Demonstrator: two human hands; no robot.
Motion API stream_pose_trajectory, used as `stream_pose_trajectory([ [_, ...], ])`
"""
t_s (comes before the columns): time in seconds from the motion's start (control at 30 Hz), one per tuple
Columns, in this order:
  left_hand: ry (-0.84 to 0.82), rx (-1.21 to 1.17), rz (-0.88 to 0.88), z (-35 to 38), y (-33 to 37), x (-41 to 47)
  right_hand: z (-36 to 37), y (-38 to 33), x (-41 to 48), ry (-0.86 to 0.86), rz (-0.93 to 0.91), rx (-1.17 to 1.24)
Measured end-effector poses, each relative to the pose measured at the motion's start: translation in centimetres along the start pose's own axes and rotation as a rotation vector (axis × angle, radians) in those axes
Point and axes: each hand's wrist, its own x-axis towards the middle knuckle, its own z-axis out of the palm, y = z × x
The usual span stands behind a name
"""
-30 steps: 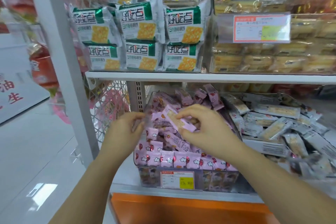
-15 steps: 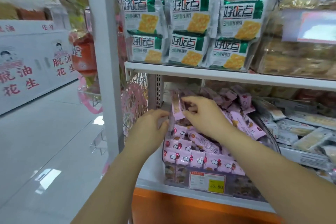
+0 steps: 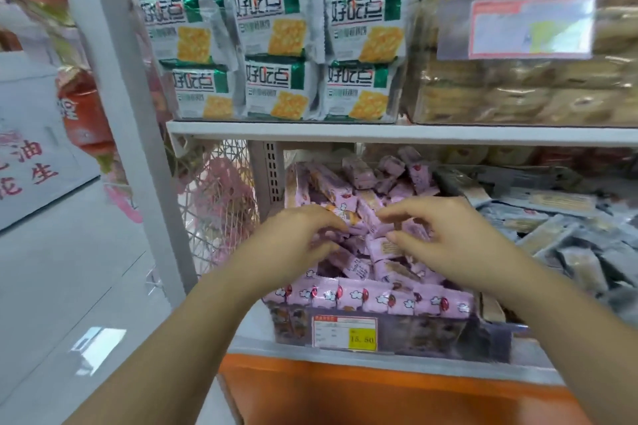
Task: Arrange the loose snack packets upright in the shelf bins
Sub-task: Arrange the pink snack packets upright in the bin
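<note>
In the clear bin (image 3: 431,335) only the front pink packets (image 3: 376,298) stood upright; the loose pile (image 3: 366,183) behind lay jumbled (most work left, we judged). The left hand (image 3: 293,245) and right hand (image 3: 455,238) curled over it; any grip we could not tell.

The white lower shelf (image 3: 252,335) carries a clear bin (image 3: 431,338) heaped with pink packets (image 3: 376,298) beside loose grey packets (image 3: 559,235), while the upper shelf (image 3: 379,133) holds green cracker packs (image 3: 276,28).
</note>
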Motion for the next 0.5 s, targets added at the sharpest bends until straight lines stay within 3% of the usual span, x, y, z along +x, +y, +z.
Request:
stream_pose_trajectory([
  [0.2, -0.363, 0.302, 0.032, 0.2, 1.1, 3.4, 0.3, 2.2, -1.3, -0.061, -0.010, -0.008],
  [0.33, -0.461, 0.383, 0.121, 1.1, 1.7, 4.8, 1.0, 2.9, -1.3, -0.115, -0.060, -0.026],
  [0.5, -0.458, 0.447, 0.243, 2.0, 1.7, 5.1, 1.4, 3.4, -0.9, -0.110, -0.068, 0.002],
])
